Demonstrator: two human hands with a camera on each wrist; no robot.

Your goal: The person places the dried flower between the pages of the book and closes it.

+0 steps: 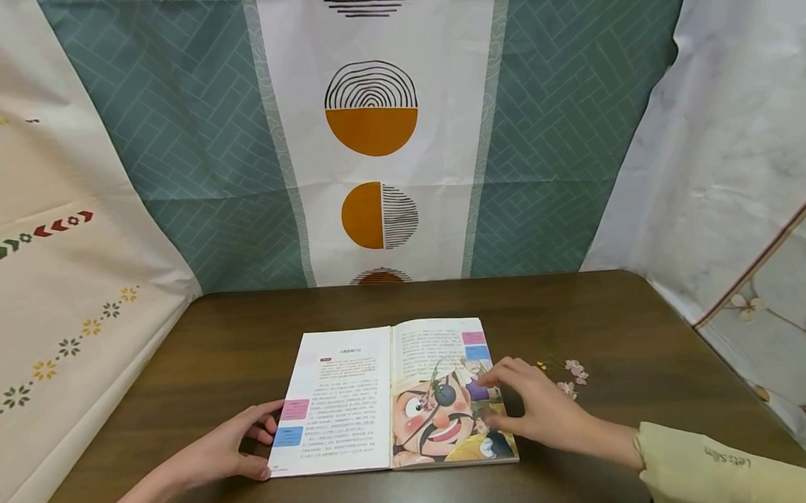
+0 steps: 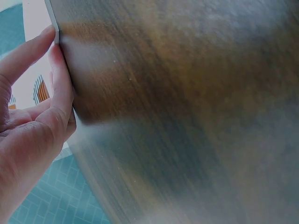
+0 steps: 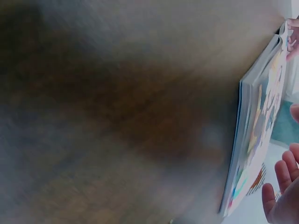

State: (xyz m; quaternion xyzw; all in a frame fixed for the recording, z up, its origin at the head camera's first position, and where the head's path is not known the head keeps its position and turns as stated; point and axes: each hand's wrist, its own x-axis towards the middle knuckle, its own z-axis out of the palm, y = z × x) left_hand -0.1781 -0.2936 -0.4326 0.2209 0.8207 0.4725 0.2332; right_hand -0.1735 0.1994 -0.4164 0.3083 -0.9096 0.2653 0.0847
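Observation:
An open book [image 1: 345,404] lies on the brown table. Its left page is mostly text, while the right page carries a large cartoon of a face with an eye patch [image 1: 443,394]. My left hand [image 1: 239,450] is at the left edge, with the thumb by the lower corner and the index finger against the side. The left wrist view has that hand [image 2: 39,107] touching the book's thin edge [image 2: 57,35]. Over the right page's outer edge is my right hand [image 1: 534,403], fingers spread and loosely bent. Its fingers [image 3: 282,175] appear apart from the page in the right wrist view.
A printed curtain [image 1: 385,162] hangs behind the table [image 1: 244,318]. Patterned cloth [image 1: 67,296] covers the left side and pale marbled cloth [image 1: 743,154] the right. A small pink flower design [image 1: 575,371] is on the table beyond my right hand.

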